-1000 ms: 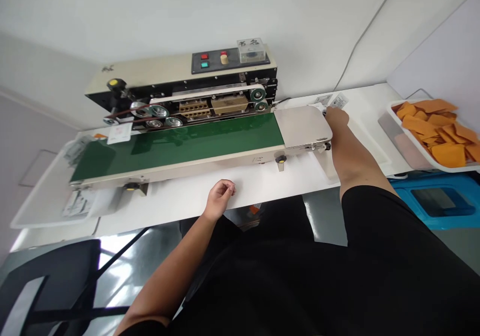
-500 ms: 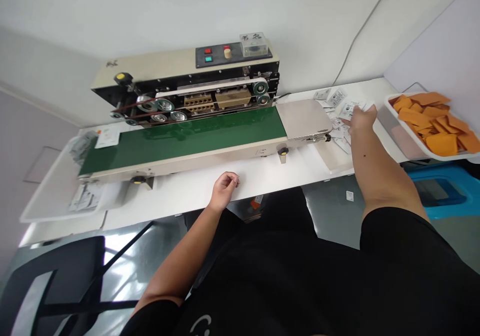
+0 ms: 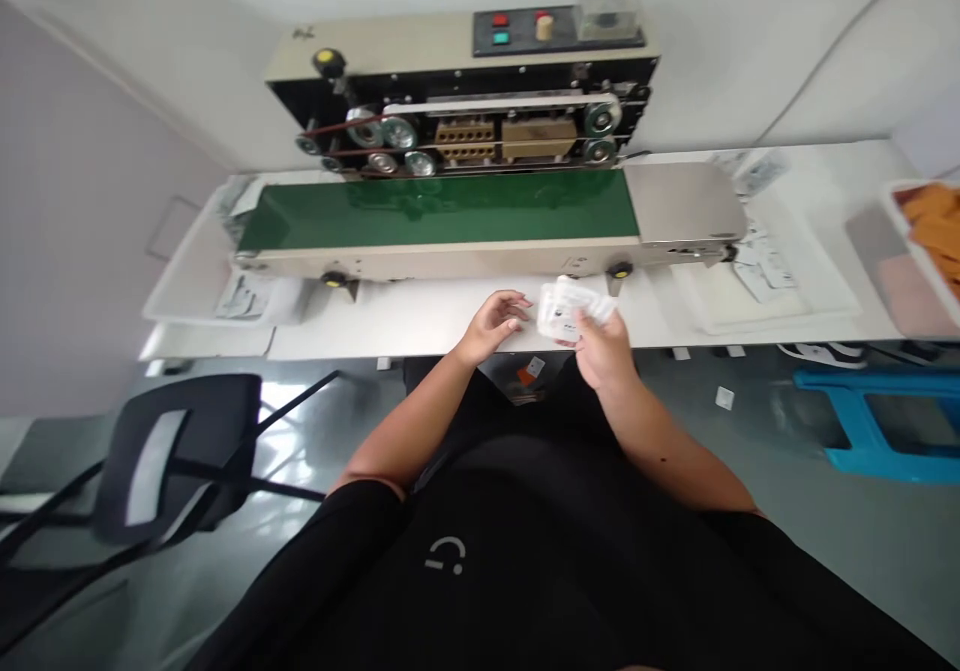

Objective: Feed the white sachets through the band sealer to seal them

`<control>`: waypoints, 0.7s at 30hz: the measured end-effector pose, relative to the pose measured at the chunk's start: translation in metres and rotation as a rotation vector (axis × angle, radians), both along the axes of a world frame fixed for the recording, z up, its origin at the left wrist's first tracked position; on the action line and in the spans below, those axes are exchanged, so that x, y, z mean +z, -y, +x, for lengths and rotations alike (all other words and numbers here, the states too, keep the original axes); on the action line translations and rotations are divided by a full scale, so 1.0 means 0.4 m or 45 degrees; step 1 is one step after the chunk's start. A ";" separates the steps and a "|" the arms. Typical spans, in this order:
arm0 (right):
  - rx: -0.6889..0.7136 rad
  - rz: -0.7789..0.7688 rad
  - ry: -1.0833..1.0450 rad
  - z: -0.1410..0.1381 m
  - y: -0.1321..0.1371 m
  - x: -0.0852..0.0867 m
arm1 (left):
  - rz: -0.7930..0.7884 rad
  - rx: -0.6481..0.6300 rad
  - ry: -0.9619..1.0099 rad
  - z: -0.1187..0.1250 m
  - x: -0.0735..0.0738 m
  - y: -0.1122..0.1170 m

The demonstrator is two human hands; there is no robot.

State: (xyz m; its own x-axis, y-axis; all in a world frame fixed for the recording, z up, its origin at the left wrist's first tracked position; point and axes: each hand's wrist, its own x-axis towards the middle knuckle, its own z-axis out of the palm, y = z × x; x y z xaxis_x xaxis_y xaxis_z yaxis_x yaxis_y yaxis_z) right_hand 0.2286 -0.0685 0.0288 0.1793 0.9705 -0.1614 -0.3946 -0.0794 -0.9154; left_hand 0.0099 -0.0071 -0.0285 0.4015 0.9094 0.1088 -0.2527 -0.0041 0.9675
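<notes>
Head cam: view has swung since 0.5 s ago; belt machine (image 3: 386,46) now sits farther R & higher.
R hand (image 3: 607,356): 0.5 s ago over the tray (image 3: 701,296) at R; now in front of torso, nr front edge of surface (image 3: 405,319).
R grip: clamped on white packets (image 3: 561,309), thumb on top, fingers beneath.
Held packets: small overlapping bunch, printed, slightly fanned; over the surface, betw. the two hands & in front of machine.
L hand (image 3: 489,328): was loosely curled; now opened out, turned twd packets, just beside, small gap visible.
L grip: thumb & fingers apart.
Tray: R of metal plate (image 3: 682,201); loose packets (image 3: 763,266) inside, less hidden now arm's away.
Orange pouches (image 3: 941,216): in bin at far R, now partly cut by frame edge; more showed 0.5 s ago.
L bin (image 3: 285,301): at L end of green belt (image 3: 450,209), partly under it, packets inside.
Floor: one white packet (image 3: 724,398) lies nr blue stool (image 3: 874,463), as 0.5 s ago.
</notes>
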 end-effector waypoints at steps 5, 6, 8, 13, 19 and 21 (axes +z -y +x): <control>0.121 -0.098 0.068 -0.168 -0.021 -0.119 | -0.123 0.097 -0.063 -0.014 -0.019 0.000; 0.098 -0.073 0.200 -0.169 -0.029 -0.126 | -0.143 0.129 -0.059 -0.014 -0.026 0.000; 0.054 0.013 0.517 -0.153 -0.041 -0.126 | -0.161 0.187 -0.046 -0.011 -0.036 0.003; 0.029 0.241 0.987 -0.115 -0.056 -0.109 | -0.167 0.278 0.001 0.001 -0.039 0.003; -0.070 0.092 0.425 -0.116 -0.090 -0.139 | -0.225 0.248 0.088 -0.004 -0.036 -0.006; -0.165 0.110 0.334 -0.108 -0.099 -0.137 | -0.260 0.244 0.112 -0.009 -0.038 -0.006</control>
